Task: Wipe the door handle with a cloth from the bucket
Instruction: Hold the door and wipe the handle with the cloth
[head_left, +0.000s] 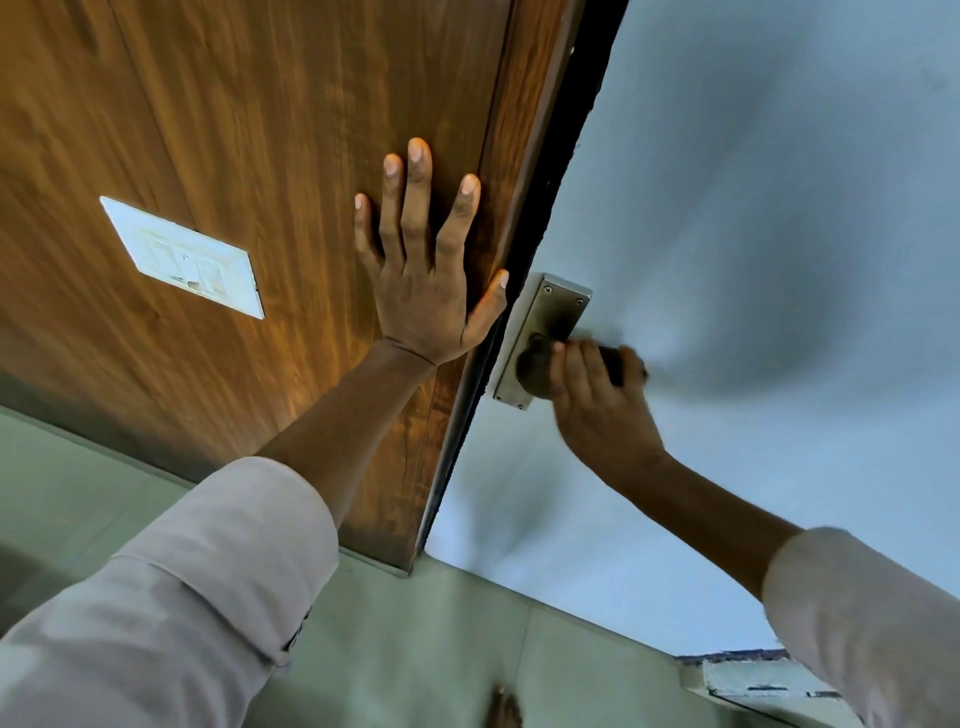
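The door handle sits on a steel backplate (551, 306) at the left edge of a pale blue-grey door (753, 182). My right hand (597, 400) is closed around the lever, with a dark cloth (535, 366) bunched over it; this spot is blurred, so the lever itself is hidden. My left hand (426, 270) lies flat with fingers spread on the wooden wall panel (270, 104), just left of the dark door frame (550, 171). The bucket is out of view.
A white switch plate (182, 257) is set in the wooden panel to the left. Pale green floor tiles (441, 634) run below. A whitish box-like object (753, 680) sits at the bottom right, and a foot (504, 709) shows at the bottom edge.
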